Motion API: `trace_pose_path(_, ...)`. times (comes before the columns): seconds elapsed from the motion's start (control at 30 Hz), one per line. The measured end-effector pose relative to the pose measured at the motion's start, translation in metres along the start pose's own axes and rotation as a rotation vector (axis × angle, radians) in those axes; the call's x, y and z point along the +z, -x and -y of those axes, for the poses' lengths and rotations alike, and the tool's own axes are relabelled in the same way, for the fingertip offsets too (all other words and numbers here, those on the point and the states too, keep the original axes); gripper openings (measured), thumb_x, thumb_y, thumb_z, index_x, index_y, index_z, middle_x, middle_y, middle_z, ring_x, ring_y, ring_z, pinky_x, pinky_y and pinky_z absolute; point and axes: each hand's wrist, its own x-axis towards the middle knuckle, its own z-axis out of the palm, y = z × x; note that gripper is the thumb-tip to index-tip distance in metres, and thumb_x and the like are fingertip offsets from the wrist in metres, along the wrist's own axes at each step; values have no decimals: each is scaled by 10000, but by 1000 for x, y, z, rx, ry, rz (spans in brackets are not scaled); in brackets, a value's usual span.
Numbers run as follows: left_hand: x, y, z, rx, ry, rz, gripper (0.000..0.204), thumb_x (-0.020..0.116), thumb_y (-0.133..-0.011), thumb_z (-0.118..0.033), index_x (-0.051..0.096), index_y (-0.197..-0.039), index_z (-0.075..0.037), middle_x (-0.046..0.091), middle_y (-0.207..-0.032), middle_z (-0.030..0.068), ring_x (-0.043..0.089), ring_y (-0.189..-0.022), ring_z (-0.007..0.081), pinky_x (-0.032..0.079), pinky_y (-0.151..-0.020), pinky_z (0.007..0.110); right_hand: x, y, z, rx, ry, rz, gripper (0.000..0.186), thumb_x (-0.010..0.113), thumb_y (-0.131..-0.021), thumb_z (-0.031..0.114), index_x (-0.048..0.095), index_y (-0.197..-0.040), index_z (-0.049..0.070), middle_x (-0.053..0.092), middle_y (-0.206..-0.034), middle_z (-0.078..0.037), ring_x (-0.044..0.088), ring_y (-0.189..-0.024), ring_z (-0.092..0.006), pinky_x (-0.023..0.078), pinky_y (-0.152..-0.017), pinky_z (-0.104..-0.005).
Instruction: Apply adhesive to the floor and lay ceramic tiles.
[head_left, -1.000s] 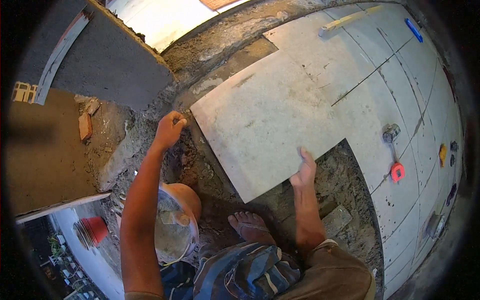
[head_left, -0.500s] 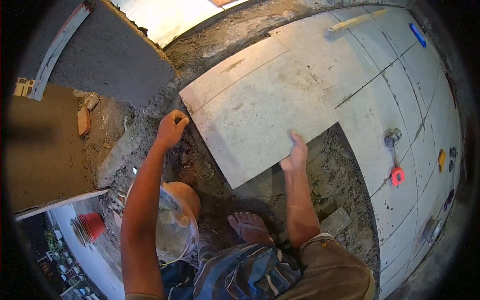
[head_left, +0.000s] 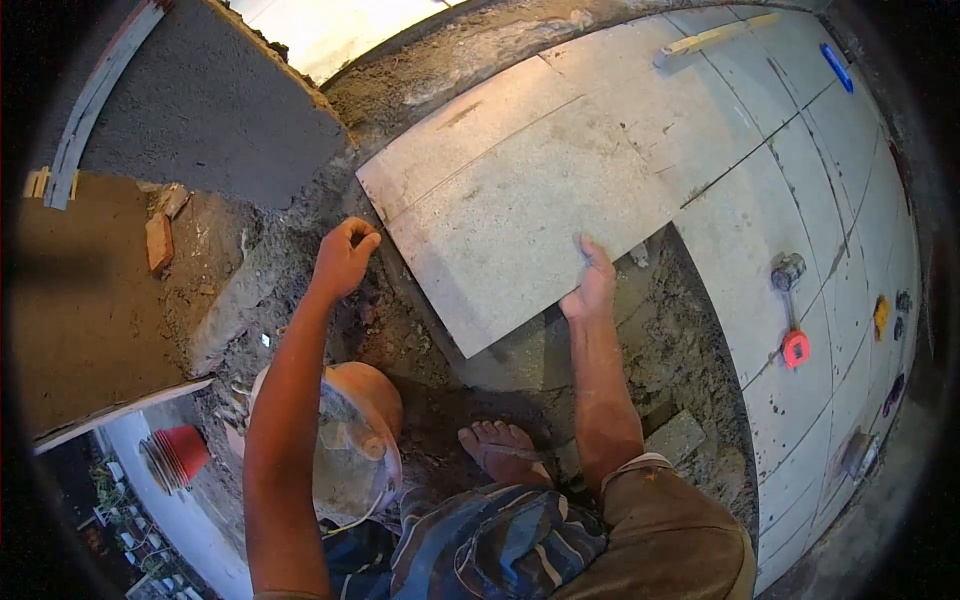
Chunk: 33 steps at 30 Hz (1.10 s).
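A large pale floor tile (head_left: 520, 215) lies ahead of me, its near edge over rough wet mortar. My right hand (head_left: 592, 288) grips that near edge, thumb on top and the other fingers hidden beneath. Beside the tile's left edge is my left hand (head_left: 346, 258), closed with fingertips pressed together; I cannot make out whether something thin is in them. A thin dark line crosses the tile's far part, and I cannot tell whether it is a joint or a string. Grey mortar (head_left: 665, 310) shows between the tile and the laid tiles (head_left: 735, 265) at right.
A bucket (head_left: 392, 470) stands by my left forearm, near my bare foot (head_left: 505, 450). On the right-hand tiles lie a mallet (head_left: 790, 310) with a red end, a yellowish bar (head_left: 715, 40) and a blue tool (head_left: 836, 68). Stacked red pots (head_left: 178, 455) stand at lower left.
The tile's near edge has shifted slightly away from me, and my right hand has moved with it. My left hand stays beside the left edge, with a little more gap showing.
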Motion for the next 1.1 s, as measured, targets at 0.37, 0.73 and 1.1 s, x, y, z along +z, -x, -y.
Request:
trace_pose_path(0.37, -1, -1, -6, -6, -95, -24, 254, 644, -886, -236, 636, -969, 4, 671, -866, 157, 645, -810, 263, 493, -752, 374, 6, 3, 3, -52, -2, -34, 457, 568, -926, 233, 500, -1292, -31, 581, -1261, -196, 572, -1132, -363, 450, -998, -492)
trace_pose_path(0.73, 7, 18, -30, 306, -460, -214, 339, 712, -827, -241, 634, -1054, -2, 679, -964, 168, 668, -882, 327, 517, -796, 408, 11, 22, 21, -428, 494, -403, 420, 610, -939, 264, 525, -1235, -22, 611, -1134, -148, 585, -1012, -232, 464, -880, -410)
trace_pose_path(1.1, 36, 37, -47, -38, -84, 64, 471, 706, -821, -331, 656, -1112, 37, 704, -909, 150, 677, -803, 275, 518, -763, 370, 8, 49, 51, -235, 738, -357, 366, 704, -869, 312, 547, -1103, 77, 557, -869, 11, 547, -769, -112, 450, -681, -272)
